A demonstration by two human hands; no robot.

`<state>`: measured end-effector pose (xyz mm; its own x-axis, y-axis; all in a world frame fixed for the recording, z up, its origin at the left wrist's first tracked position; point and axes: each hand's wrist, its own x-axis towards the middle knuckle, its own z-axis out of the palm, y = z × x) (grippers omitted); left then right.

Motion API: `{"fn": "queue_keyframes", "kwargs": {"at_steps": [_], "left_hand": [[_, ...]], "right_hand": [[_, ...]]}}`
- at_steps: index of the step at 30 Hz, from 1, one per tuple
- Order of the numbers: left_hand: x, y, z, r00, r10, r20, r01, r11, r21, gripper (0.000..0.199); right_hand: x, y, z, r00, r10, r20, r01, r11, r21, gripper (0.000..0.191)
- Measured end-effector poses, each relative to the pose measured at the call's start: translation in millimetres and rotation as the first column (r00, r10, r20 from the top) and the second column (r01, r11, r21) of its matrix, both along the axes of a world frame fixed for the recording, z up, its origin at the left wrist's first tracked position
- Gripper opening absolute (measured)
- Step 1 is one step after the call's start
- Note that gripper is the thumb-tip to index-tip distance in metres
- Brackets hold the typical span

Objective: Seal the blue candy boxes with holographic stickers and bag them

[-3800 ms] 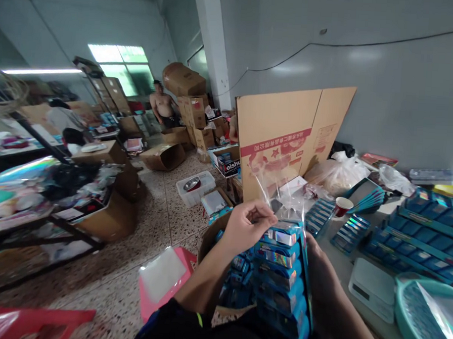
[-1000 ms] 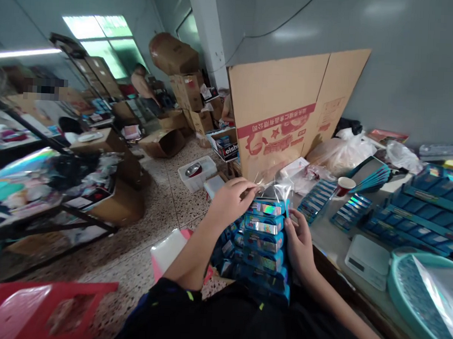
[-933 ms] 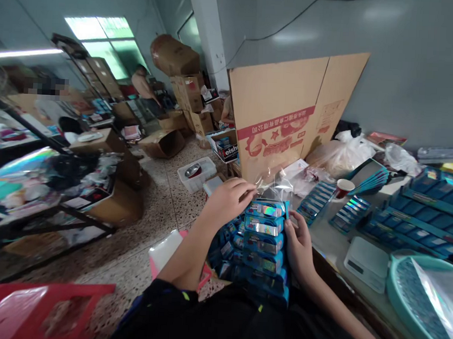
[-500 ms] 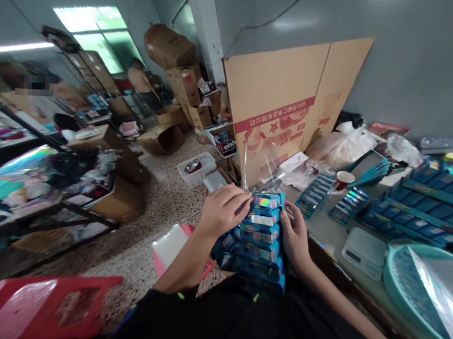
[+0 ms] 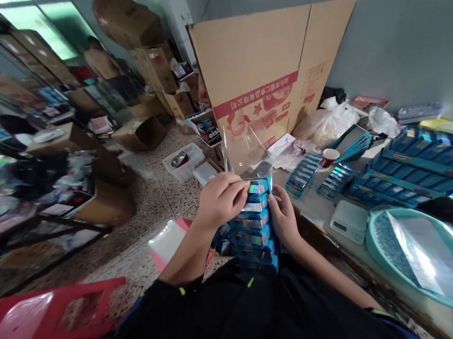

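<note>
A tiered display box of blue packets [image 5: 252, 222] leans against my dark shirt, its front strips shiny. From its top a clear plastic bag [image 5: 246, 153] stands up, open and loose. My left hand [image 5: 221, 199] is closed at the upper left corner, fingers bent over the bag and box edge. On the opposite side, my right hand [image 5: 283, 217] grips the upper right edge, thumb in front and the other fingers partly hidden behind. More blue packets show below my left wrist, partly covered by it.
On the right-hand table are a white scale [image 5: 350, 221], a teal basin [image 5: 381, 258], a paper cup [image 5: 329, 157] and stacked blue displays [image 5: 420, 164]. A large carton [image 5: 255, 54] stands ahead. Red stools [image 5: 101, 309] and cartons [image 5: 141, 129] occupy the floor; a person stands far left.
My view has turned right and tilted down, so the surroundings shift left and up. Both hands keep hold of the display box, and the bag above it stands wider.
</note>
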<state>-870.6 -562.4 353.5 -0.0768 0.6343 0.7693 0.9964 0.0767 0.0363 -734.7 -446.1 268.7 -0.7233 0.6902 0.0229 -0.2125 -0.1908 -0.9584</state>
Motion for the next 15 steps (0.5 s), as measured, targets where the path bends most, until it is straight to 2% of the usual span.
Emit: {"fn": "queue_keyframes", "kwargs": {"at_steps": [4, 7, 9, 11, 13, 15], "left_hand": [[-1.6, 0.5, -3.6, 0.995, -0.088, -0.043, 0.088, 0.996, 0.013, 0.02], [-0.8, -1.3, -3.2, 0.987, -0.155, -0.052, 0.155, 0.988, -0.01, 0.016], [2.3, -4.8, -3.7, 0.975, -0.22, -0.002, 0.22, 0.975, -0.021, 0.015], [5.8, -9.0, -8.5, 0.958, -0.274, 0.081, 0.272, 0.962, 0.026, 0.015], [6.4, -10.7, -20.1, 0.949, -0.236, 0.209, 0.201, 0.964, 0.175, 0.014], [1.7, -7.9, -38.2, 0.885, -0.129, 0.448, -0.008, 0.957, 0.291, 0.034]], "right_hand": [[-0.1, 1.2, 0.8, 1.0, -0.031, 0.008, 0.031, 1.0, -0.003, 0.041], [0.3, 0.8, 0.4, 0.999, -0.048, -0.013, 0.047, 0.999, -0.024, 0.04], [1.1, 0.3, -0.7, 0.998, -0.055, -0.037, 0.054, 0.998, -0.043, 0.04], [2.2, 0.1, -2.6, 0.997, -0.065, -0.051, 0.062, 0.996, -0.06, 0.041], [3.2, 0.4, -5.5, 0.997, -0.07, -0.046, 0.066, 0.995, -0.073, 0.043], [3.6, 0.4, -9.4, 0.997, -0.075, -0.027, 0.073, 0.995, -0.073, 0.045]]}}
